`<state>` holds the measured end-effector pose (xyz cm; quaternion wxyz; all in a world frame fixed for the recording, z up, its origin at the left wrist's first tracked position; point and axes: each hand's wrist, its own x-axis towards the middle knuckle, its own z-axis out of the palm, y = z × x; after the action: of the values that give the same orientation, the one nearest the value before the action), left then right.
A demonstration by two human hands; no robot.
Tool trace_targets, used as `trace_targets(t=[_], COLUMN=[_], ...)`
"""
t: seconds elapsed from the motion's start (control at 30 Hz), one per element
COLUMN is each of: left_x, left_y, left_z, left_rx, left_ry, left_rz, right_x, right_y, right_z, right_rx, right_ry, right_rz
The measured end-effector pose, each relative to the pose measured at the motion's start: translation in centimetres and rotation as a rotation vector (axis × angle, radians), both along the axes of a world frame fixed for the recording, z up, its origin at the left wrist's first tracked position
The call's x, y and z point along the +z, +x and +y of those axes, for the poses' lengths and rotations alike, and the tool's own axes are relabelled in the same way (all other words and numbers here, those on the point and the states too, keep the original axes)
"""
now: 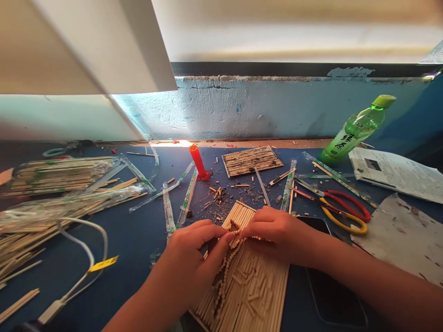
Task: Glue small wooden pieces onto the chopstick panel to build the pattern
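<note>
A panel of parallel wooden sticks [277,286] lies on the blue table, with short cut pieces [256,283] scattered on it. A curving row of small stick pieces [226,267] runs along its left part. My left hand [197,258] is over the panel's upper left, thumb and index finger pinched at the row; anything between them is too small to name. My right hand [273,230] rests on the panel's upper right, fingers bent together with their tips at the same row. What those fingers hold is hidden.
A red candle [197,161] stands behind the panel, near a smaller stick panel [252,161]. Scissors [339,210], a phone [332,290], papers [398,175] and a green bottle [356,131] are right. Bagged sticks [62,175] and a white cable [104,235] are left.
</note>
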<state>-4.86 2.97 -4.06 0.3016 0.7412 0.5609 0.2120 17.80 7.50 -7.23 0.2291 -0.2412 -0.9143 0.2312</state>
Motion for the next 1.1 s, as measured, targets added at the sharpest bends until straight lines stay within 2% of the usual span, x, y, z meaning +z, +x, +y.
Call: trace_targets(t=[0.07,0.2,0.23,0.33,0.43,0.73,0.9,0.97,1.1], left_x=[0.0,-0.2,-0.2,-0.2,0.0,-0.2,-0.4,-0.2,0.1], left_y=[0.0,-0.3,-0.4,-0.6,-0.5,-0.2,-0.2,-0.1,0.1], left_z=[0.0,-0.1,-0.1,-0.1,-0.1,-0.2,-0.3,-0.4,-0.6], left_rx=[0.003,0.042,0.058,0.106,0.133,0.118,0.117,0.12,0.132], left_ry=[0.004,0.034,0.042,0.055,0.054,0.066,0.043,0.001,-0.192], left_rz=[-0.012,-0.053,-0.065,-0.098,-0.114,-0.106,-0.116,-0.17,-0.392], right_x=[0.4,2.6,3.3,5.1,5.6,4.6,4.9,5.4,6.0], right_y=[0.2,1.4,1.8,2.6,2.6,1.2,1.3,1.2,0.3], right_z=[0.2,1.0,1.2,1.1,0.4,-0.3,-0.7,-0.8,-1.3], right_rx=[-0.056,-0.296,-0.289,-0.093,-0.014,0.023,0.029,-0.012,-0.069], right_ry=[-0.006,-0.017,-0.051,-0.276,-0.388,-0.358,-0.324,-0.296,-0.185], right_rz=[0.016,-0.048,-0.119,-0.347,-0.436,-0.459,-0.442,-0.367,-0.091])
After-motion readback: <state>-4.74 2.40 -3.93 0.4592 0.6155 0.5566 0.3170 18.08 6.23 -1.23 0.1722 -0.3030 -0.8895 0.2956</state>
